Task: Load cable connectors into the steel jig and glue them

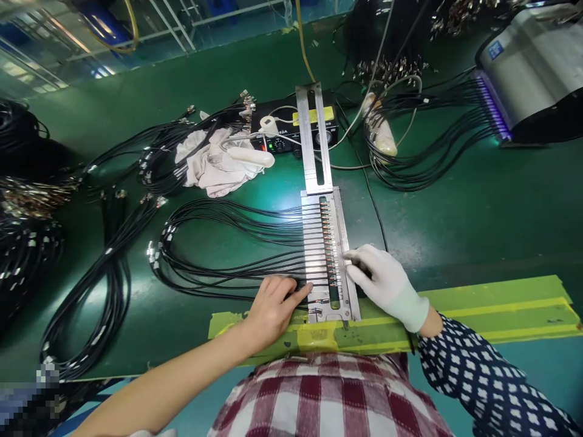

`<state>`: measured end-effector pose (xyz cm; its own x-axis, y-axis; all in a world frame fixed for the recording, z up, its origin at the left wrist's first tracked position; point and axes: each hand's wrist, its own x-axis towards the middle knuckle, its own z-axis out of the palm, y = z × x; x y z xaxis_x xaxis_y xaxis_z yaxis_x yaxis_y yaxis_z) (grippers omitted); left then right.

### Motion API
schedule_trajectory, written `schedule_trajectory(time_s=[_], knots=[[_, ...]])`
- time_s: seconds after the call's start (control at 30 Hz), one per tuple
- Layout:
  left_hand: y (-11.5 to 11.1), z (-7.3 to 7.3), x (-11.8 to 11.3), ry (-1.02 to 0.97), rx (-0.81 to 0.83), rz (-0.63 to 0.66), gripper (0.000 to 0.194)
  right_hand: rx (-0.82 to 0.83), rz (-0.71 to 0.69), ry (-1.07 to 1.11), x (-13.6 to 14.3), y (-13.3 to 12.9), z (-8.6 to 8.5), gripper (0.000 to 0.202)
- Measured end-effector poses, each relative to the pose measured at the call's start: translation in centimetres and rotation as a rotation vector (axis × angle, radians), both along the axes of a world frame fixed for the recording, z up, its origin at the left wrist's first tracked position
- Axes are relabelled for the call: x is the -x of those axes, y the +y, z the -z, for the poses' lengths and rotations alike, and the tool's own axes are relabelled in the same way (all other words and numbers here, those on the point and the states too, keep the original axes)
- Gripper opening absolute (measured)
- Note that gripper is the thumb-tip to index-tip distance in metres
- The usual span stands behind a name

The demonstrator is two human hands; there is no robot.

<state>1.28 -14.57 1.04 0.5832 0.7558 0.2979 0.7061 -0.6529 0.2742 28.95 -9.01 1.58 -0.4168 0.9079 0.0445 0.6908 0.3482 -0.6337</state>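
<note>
A metal fixture (344, 306) stands across the table near its front edge, with a row of black cables (268, 227) laid in its slots. Their stripped ends with small metal connectors (328, 243) line up over a long opening. My bare left hand (273, 306) is closed on a black cable at the fixture's lower left, finger and thumb near the slots. The lowest cable ends lie beside its fingertips. My right hand (382, 279), in a white glove, has its fingers pressed together against the fixture's right rail; what they pinch is hidden.
Behind the fixture, a slotted metal plate (310, 161) leans over a black control box (286, 142). White cloth (214, 161) and a cable bundle (104, 267) lie left. A silver machine with purple light (532, 73) stands back right. Green-yellow tape (501, 306) runs along the front edge.
</note>
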Motion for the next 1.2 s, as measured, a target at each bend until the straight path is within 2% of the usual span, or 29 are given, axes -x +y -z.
schedule_trajectory(time_s=[0.13, 0.3, 0.43, 0.53, 0.7, 0.87, 1.03, 1.13, 1.2], knots=[[0.0, -0.6, 0.3, 0.015, 0.107, 0.023, 0.038, 0.001, -0.005, 0.019, -0.1, 0.3, 0.1, 0.020], [-0.7, -1.7, 0.8, -0.051, 0.281, 0.010, 0.020, -0.031, -0.010, 0.048, -0.1, 0.1, 0.0, 0.021], [-1.3, -1.6, 1.7, -0.059, 0.372, -0.047, 0.013, -0.021, -0.003, 0.059, 0.0, 0.1, -0.1, 0.021], [-1.3, -1.5, 2.3, -0.053, 0.365, -0.054, 0.006, -0.006, -0.011, 0.060, 0.0, 0.1, -0.1, 0.021], [-1.4, -1.4, 2.8, -0.090, 0.333, -0.007, 0.008, -0.012, -0.008, 0.067, -0.1, 0.2, -0.1, 0.022], [-1.3, -1.7, 2.6, -0.181, 0.479, -0.018, 0.013, -0.011, -0.007, 0.074, -0.2, 0.2, 0.1, 0.022], [-1.1, -2.4, 2.6, -0.306, 0.609, -0.101, 0.009, 0.002, 0.005, 0.057, -0.2, 0.2, 0.3, 0.021], [-0.7, -2.6, 2.5, -0.363, 0.557, -0.128, 0.013, -0.008, 0.006, 0.060, -0.1, 0.3, 0.2, 0.021], [-0.4, -2.7, 2.2, -0.363, 0.479, -0.082, 0.019, -0.012, 0.008, 0.060, -0.1, 0.3, 0.1, 0.021]])
